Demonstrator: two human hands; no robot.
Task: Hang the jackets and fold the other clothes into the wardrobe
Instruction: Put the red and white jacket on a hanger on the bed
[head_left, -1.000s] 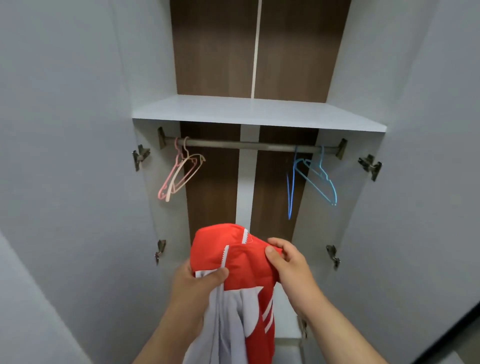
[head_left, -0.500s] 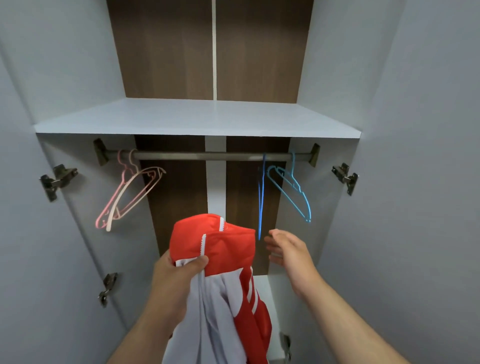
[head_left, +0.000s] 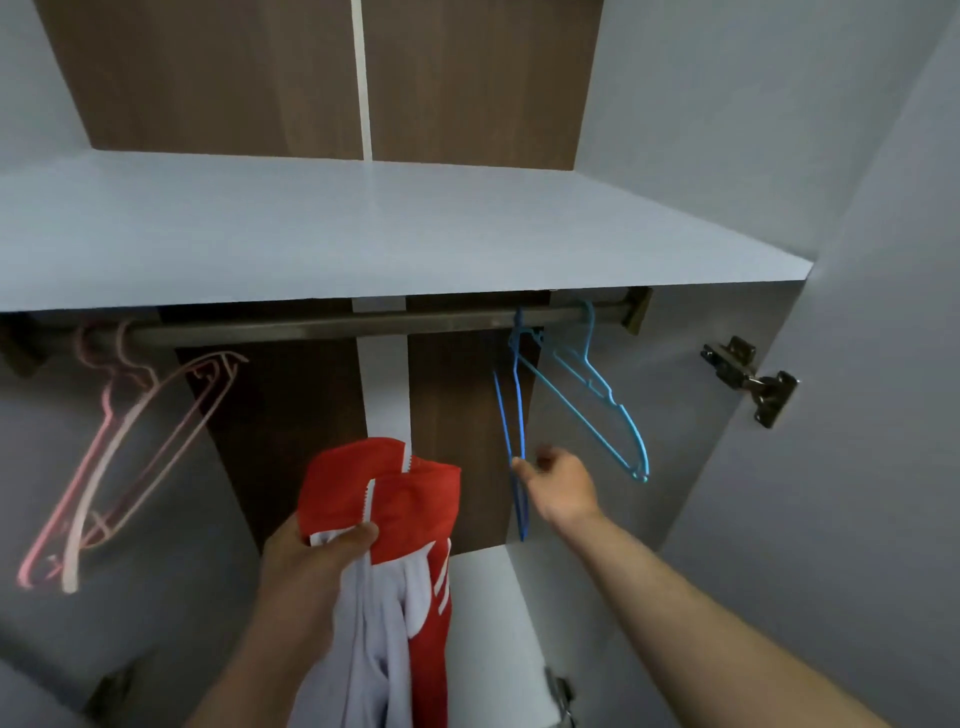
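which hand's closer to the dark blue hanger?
Right. The right hand is at the dark blue hanger, low on it, grip unclear; the left hand sits lower left, holding the red-and-white jacket.

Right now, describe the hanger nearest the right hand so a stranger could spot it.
Under the white shelf runs a dark rod; look at its right end. Of two blue hangers there, it is the dark blue hanger, edge-on by the right hand, left of the light blue hanger.

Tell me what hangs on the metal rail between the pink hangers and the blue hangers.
Nothing. The head view shows the dark metal rail bare between the pink plastic hangers and the blue plastic hangers.
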